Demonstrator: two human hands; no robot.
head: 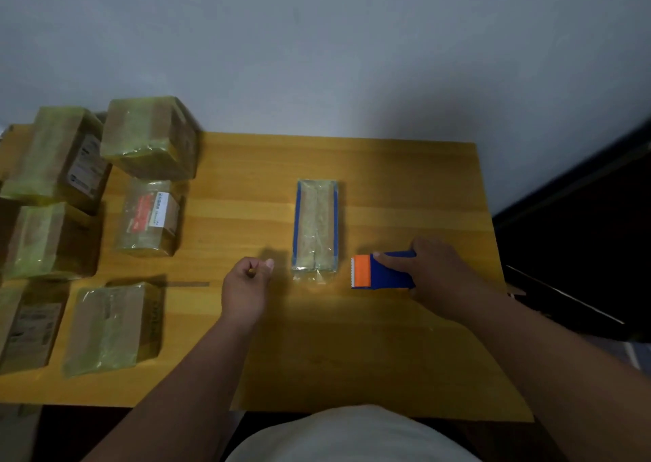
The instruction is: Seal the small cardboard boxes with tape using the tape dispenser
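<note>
Nearest, the left hand is loosely curled, holding nothing; the right hand grips the dispenser, just right of the taped box. Its toothed blade could nick fingers. Bare table around; stacked boxes crowd the left.

Left hand loosely curled; right hand clasped, both arms extended.
</note>
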